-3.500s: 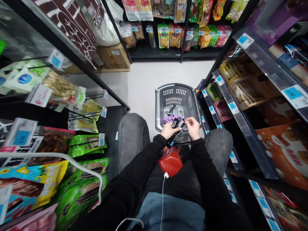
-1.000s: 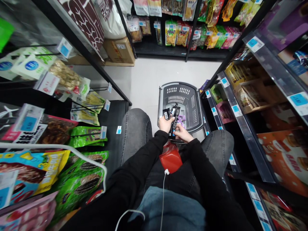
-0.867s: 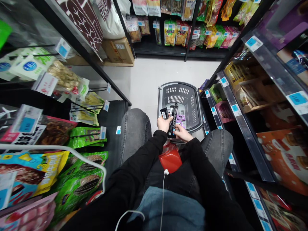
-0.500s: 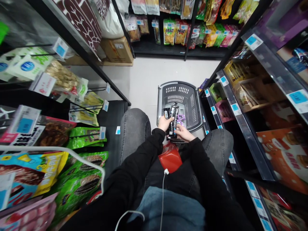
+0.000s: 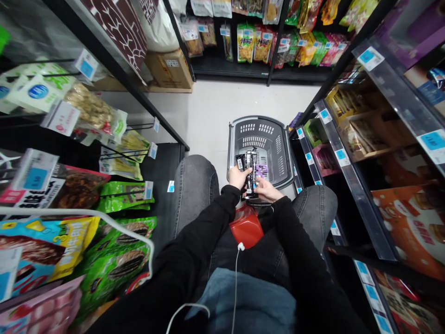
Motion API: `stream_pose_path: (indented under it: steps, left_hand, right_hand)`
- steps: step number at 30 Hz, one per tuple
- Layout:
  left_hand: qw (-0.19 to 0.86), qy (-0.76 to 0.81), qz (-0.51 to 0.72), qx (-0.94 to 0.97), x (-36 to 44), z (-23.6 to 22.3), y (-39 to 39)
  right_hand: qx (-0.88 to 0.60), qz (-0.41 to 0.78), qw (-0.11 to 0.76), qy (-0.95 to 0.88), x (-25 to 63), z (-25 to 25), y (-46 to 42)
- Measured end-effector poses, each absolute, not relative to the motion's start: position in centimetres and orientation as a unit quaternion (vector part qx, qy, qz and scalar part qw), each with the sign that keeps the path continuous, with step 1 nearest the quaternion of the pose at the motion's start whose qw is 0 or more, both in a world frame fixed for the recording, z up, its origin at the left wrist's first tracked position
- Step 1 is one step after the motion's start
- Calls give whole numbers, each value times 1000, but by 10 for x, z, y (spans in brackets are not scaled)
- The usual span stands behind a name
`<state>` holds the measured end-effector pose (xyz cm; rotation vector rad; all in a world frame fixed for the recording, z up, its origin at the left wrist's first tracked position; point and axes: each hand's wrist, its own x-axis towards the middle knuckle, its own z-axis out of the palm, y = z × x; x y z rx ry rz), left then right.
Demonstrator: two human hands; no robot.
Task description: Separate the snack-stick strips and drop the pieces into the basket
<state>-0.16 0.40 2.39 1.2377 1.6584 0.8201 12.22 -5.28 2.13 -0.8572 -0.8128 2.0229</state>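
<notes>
Several slim black packets (image 5: pixel 250 162) with white print are bunched in my hands above the near part of a grey shopping basket (image 5: pixel 259 125). My left hand (image 5: pixel 238 177) is closed around the bunch from the left, its thumb lying over the front. From the right, my right hand (image 5: pixel 267 190) pinches the lower part of the same packets. Inside the basket, purple packets (image 5: pixel 262 171) show partly behind the bunch. Just below my hands, a red container (image 5: pixel 246 228) sits between my thighs.
Hanging snack bags (image 5: pixel 121 250) crowd the left rack, where a white wire rail (image 5: pixel 104 215) juts out. Shelves of boxed goods (image 5: pixel 358 134) stand close on the right. Ahead are a cardboard box (image 5: pixel 169 69) and a back rack (image 5: pixel 229 72). A white cable (image 5: pixel 235 283) runs down my front.
The view has shifted very slightly. Both hands stay on the black packets in nearly the same place, with only a small change in the packets' tilt.
</notes>
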Motion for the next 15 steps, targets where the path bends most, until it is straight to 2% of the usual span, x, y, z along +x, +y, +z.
stream_pose_path:
  steps: [11, 15]
  left_hand:
    - [427, 668, 319, 520, 0, 22, 2]
    - [419, 665, 323, 527, -1, 17, 5]
  right_hand:
    - [-336, 799, 377, -327, 126, 22, -52]
    - [-395, 761, 404, -319, 122, 17, -51]
